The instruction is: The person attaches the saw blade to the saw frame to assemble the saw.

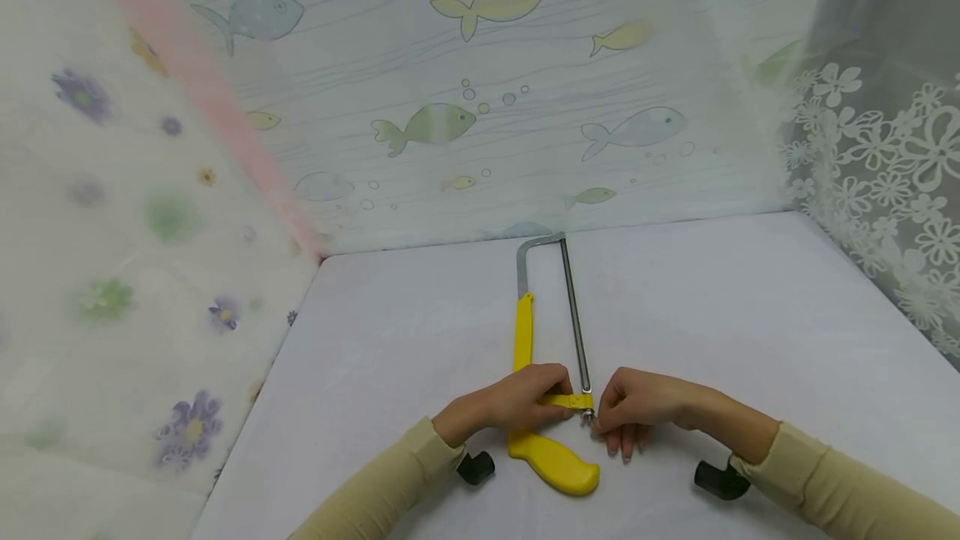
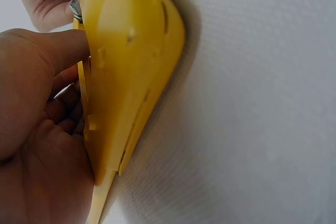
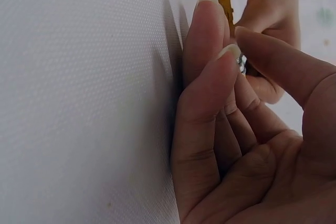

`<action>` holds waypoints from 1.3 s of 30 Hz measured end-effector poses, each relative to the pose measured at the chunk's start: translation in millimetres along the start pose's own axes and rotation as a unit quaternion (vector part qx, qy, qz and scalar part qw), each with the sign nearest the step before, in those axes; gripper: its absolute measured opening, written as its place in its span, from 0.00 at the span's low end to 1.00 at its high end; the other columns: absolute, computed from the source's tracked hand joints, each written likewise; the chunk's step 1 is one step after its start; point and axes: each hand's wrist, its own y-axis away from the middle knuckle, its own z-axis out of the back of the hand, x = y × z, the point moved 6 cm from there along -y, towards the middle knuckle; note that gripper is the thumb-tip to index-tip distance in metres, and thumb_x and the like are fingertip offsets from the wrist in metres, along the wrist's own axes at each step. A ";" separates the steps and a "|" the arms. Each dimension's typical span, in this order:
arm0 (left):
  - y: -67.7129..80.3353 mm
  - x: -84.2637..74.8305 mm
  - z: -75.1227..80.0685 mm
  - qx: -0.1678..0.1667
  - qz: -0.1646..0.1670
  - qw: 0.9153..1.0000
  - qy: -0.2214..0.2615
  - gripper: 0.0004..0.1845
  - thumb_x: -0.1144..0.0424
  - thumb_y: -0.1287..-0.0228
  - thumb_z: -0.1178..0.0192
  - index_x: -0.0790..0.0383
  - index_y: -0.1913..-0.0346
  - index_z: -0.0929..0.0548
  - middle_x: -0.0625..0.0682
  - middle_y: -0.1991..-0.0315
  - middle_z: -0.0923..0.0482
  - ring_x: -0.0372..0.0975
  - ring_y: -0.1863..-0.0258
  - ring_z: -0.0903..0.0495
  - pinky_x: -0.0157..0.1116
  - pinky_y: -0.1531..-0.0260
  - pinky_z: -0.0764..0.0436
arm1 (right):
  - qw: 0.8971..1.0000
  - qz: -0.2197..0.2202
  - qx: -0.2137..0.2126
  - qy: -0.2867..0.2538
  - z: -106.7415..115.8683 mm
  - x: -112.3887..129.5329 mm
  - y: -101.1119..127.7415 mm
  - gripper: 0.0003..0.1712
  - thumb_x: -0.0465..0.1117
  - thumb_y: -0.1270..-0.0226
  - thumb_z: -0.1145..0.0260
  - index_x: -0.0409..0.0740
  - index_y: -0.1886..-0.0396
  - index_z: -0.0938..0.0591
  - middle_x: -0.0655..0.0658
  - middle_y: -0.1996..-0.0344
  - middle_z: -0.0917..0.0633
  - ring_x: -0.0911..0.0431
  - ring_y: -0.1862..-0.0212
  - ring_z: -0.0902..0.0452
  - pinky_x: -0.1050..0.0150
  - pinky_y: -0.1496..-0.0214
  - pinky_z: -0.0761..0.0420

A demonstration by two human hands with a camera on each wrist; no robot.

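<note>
**Yellow hacksaw held at its blade nut**

Yellow-handled, the hacksaw [image 1: 551, 440] lies flat near the front edge of the white bench [image 1: 750, 315], its metal frame reaching toward the back edge. The left hand [image 1: 517, 402] grips the yellow front of the handle. The right hand [image 1: 637, 411] pinches the small metal nut [image 3: 241, 65] at the blade's near end.
</note>
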 end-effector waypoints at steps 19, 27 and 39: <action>-0.9 0.1 -0.7 0.002 0.002 1.000 0.004 0.06 0.59 0.26 0.37 0.54 0.55 0.23 0.41 0.63 0.25 0.30 0.63 0.29 0.25 0.58 0.27 | 0.999 -0.025 -0.020 0.001 -2.4 0.3 -2.1 0.22 0.50 0.28 0.32 0.36 0.73 0.11 0.41 0.78 0.12 0.59 0.81 0.18 0.71 0.81 0.28; -0.1 -1.8 -0.4 0.001 -0.005 1.000 -0.005 0.06 0.59 0.26 0.37 0.54 0.55 0.23 0.41 0.62 0.25 0.30 0.63 0.29 0.24 0.59 0.27 | 0.999 -0.033 -0.026 0.004 -0.8 -1.1 -0.5 0.20 0.49 0.28 0.32 0.37 0.72 0.11 0.41 0.78 0.12 0.58 0.80 0.17 0.71 0.80 0.28; 0.3 -2.5 1.3 0.001 0.001 1.000 -0.003 0.06 0.59 0.26 0.37 0.55 0.55 0.23 0.41 0.62 0.25 0.29 0.63 0.30 0.25 0.59 0.27 | 1.000 -0.009 -0.026 0.011 3.9 -2.8 2.7 0.15 0.41 0.29 0.32 0.35 0.72 0.13 0.41 0.79 0.13 0.59 0.81 0.18 0.72 0.82 0.28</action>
